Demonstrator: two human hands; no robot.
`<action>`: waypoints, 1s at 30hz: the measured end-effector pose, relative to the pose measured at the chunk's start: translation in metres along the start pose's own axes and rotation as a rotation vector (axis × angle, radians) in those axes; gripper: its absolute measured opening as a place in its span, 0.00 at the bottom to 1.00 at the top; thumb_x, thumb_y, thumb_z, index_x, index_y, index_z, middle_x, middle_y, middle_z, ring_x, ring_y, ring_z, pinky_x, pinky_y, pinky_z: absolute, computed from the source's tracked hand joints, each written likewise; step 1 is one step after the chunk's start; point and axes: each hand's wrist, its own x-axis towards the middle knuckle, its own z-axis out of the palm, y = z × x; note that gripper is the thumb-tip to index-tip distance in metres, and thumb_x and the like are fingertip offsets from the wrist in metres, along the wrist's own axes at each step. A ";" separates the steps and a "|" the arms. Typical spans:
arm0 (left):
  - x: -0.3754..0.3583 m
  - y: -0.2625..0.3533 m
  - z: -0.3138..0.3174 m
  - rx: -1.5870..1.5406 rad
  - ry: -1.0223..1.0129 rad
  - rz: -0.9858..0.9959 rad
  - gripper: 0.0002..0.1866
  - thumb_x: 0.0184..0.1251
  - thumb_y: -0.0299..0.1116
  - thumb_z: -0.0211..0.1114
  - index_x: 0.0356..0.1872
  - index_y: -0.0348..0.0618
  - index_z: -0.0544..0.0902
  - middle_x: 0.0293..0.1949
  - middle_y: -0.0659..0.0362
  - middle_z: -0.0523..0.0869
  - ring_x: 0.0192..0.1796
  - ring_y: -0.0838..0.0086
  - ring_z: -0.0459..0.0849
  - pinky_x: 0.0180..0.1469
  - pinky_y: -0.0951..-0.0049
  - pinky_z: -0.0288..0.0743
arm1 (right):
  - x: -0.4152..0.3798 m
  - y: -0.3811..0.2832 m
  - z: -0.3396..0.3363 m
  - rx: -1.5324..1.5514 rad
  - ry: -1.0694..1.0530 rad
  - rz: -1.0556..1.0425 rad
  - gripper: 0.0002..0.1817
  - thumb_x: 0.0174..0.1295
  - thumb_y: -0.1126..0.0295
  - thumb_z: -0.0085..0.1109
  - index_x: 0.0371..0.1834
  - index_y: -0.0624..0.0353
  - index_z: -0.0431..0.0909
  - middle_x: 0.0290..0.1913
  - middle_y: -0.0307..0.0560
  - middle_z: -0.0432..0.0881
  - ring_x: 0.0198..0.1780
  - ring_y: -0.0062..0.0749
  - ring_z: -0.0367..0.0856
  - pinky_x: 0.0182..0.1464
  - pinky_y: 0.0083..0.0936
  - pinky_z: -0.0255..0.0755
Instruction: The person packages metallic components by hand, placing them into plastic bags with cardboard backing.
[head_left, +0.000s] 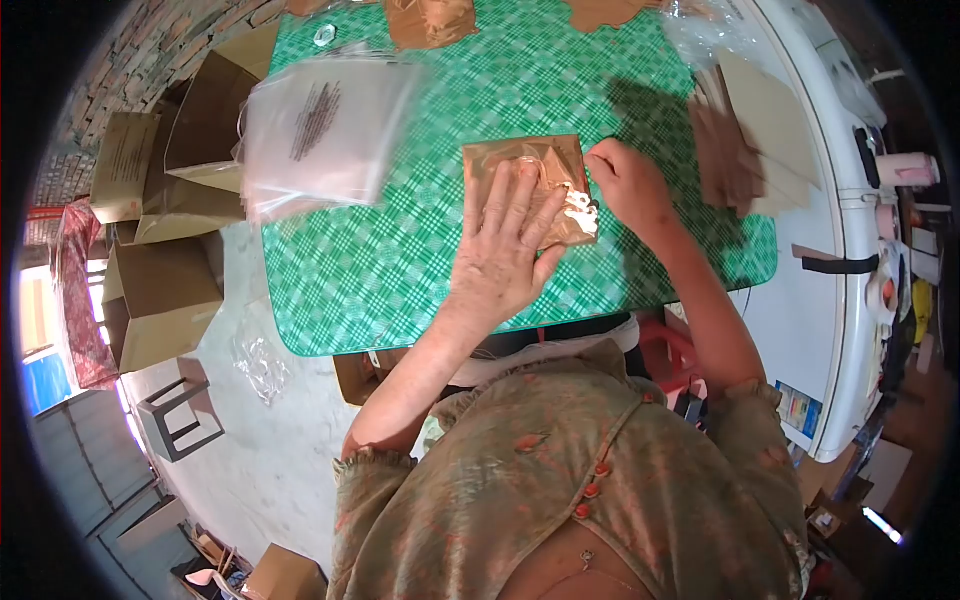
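My left hand [502, 235] lies flat with its fingers spread, pressing on a square packet in shiny brown plastic film [480, 153]. The packet rests on the green checked tablecloth, and light glints off its right side. Just beyond the packet's upper right edge is my right hand [628, 185], its fingers curled closed. Whatever those fingertips may pinch is hidden. To the left sits a stack of clear plastic bags with dark print [345, 125]. Over to the right, thin flat cardboard pieces [765, 135] are piled by the table edge.
More brown film packets [430, 22] lie at the far edge of the green-covered table [350, 280]. Crumpled clear plastic [715, 35] is at the far right. Open cardboard boxes [165, 285] stand left of the table. A white appliance [830, 330] borders the right side. A small grey frame [180, 415] stands on the floor.
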 end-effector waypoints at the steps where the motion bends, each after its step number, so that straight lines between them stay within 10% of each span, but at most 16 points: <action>1: 0.000 0.000 0.000 -0.006 0.009 0.002 0.38 0.82 0.55 0.62 0.88 0.59 0.66 0.90 0.46 0.58 0.91 0.42 0.49 0.90 0.32 0.39 | 0.005 0.004 -0.001 0.014 -0.038 0.042 0.13 0.77 0.63 0.62 0.48 0.62 0.87 0.37 0.51 0.90 0.37 0.40 0.89 0.41 0.37 0.80; 10: -0.001 0.000 0.006 0.035 0.085 0.011 0.40 0.77 0.56 0.68 0.86 0.60 0.69 0.88 0.46 0.61 0.88 0.32 0.54 0.87 0.26 0.44 | 0.001 -0.016 -0.040 0.369 -0.457 0.367 0.17 0.76 0.58 0.60 0.46 0.61 0.89 0.39 0.42 0.92 0.29 0.23 0.89 0.28 0.21 0.75; 30: -0.001 -0.002 0.007 0.019 0.098 0.030 0.40 0.80 0.56 0.65 0.88 0.58 0.66 0.88 0.45 0.60 0.88 0.33 0.54 0.85 0.25 0.46 | -0.021 -0.027 -0.038 0.580 -0.444 0.321 0.19 0.80 0.56 0.61 0.48 0.63 0.87 0.41 0.40 0.89 0.28 0.22 0.89 0.23 0.18 0.69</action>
